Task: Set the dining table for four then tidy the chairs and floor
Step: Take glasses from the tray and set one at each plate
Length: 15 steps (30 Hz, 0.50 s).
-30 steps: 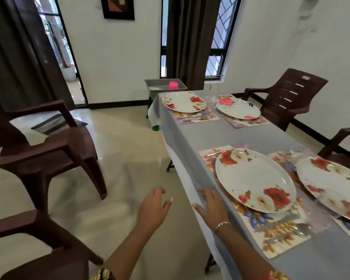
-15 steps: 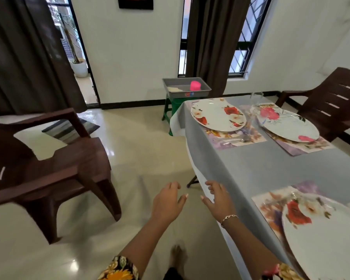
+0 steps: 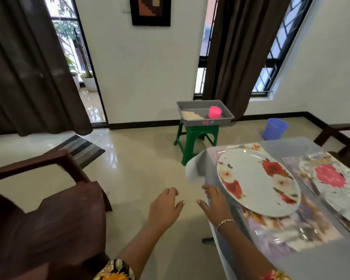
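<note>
Chair (image 3: pixel 55 223) at 9 o'clock must go in next, we judge — plates (image 3: pixel 257 182) look set; left hand (image 3: pixel 163 207) loose, empty, right hand (image 3: pixel 215 201) flat on the surface (image 3: pixel 321 265) edge.

Nothing here can actually be read. The one thing that looks like a label is a small red-and-blue sticker (image 3: pixel 208 122) on the front wall of the grey tray (image 3: pixel 222 119), which sits on the green stool (image 3: pixel 196 136). Any lettering on it is too small and blurred to make out.
</note>
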Motion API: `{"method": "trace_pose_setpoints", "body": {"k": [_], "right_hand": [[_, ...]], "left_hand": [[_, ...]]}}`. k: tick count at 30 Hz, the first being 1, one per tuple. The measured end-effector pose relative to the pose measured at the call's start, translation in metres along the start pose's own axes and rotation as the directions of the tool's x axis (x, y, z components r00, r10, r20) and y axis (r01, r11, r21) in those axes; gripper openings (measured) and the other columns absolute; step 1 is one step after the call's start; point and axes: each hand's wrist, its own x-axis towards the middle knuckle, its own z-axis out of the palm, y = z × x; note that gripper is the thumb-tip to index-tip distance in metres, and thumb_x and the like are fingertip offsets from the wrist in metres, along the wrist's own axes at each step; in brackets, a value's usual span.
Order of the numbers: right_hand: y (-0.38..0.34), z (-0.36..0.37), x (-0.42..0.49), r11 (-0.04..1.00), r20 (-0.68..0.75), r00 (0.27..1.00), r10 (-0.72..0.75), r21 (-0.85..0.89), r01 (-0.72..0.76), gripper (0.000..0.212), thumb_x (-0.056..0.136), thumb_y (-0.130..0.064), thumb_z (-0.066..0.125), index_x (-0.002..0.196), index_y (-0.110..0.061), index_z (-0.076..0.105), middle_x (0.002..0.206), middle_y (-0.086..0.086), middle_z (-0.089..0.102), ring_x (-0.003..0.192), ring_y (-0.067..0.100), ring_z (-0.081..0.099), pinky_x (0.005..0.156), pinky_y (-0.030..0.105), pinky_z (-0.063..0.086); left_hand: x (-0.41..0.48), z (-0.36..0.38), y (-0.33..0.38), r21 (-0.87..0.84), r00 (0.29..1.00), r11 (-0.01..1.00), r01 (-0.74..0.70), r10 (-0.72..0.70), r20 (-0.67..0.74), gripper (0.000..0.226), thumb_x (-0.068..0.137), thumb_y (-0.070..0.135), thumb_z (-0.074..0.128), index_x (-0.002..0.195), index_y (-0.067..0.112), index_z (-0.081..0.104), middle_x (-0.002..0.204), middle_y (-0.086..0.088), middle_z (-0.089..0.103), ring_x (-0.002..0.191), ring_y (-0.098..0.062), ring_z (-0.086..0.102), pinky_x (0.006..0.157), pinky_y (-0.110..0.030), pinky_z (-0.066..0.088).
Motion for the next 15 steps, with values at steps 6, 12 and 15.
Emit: {"method": "trace_pose_setpoints", "body": {"k": [6, 12, 15], "right_hand": [[-0.014, 0.043, 0.147, 1.000, -0.004, 1.000, 0.003, 0.008, -0.003, 0.042, 0.085, -0.018, 0.064, 0.124, -0.012, 0.049, 0.119, 0.005, 0.052, 0.109, 0.018, 0.050, 0.091, 0.024, 0.039], [-0.024, 0.066, 0.301, 0.994, 0.008, 0.995, 0.104, -0.021, -0.104, 0.041, 0.084, -0.016, 0.065, 0.122, -0.011, 0.050, 0.118, 0.009, 0.050, 0.107, 0.019, 0.053, 0.092, 0.029, 0.043], [-0.028, 0.071, 0.363, 0.988, -0.032, 0.987, 0.155, -0.011, -0.155, 0.041, 0.084, -0.018, 0.065, 0.122, -0.011, 0.051, 0.116, 0.007, 0.050, 0.104, 0.018, 0.053, 0.089, 0.028, 0.044]], "left_hand": [[0.145, -0.020, -0.050, -0.037, 1.000, 0.999, 0.015, -0.015, 0.003, 0.039, 0.095, 0.044, 0.043, 0.126, 0.021, 0.045, 0.129, 0.006, 0.050, 0.108, -0.014, 0.055, 0.084, -0.026, 0.043], [0.286, -0.056, -0.106, -0.011, 0.996, 0.998, -0.056, 0.057, 0.068, 0.037, 0.096, 0.044, 0.041, 0.126, 0.023, 0.042, 0.129, 0.009, 0.048, 0.114, -0.009, 0.051, 0.087, -0.022, 0.040], [0.359, -0.070, -0.118, -0.009, 0.994, 0.997, -0.075, 0.075, 0.084, 0.037, 0.096, 0.045, 0.040, 0.127, 0.023, 0.042, 0.129, 0.009, 0.048, 0.115, -0.007, 0.051, 0.087, -0.020, 0.040]]}}
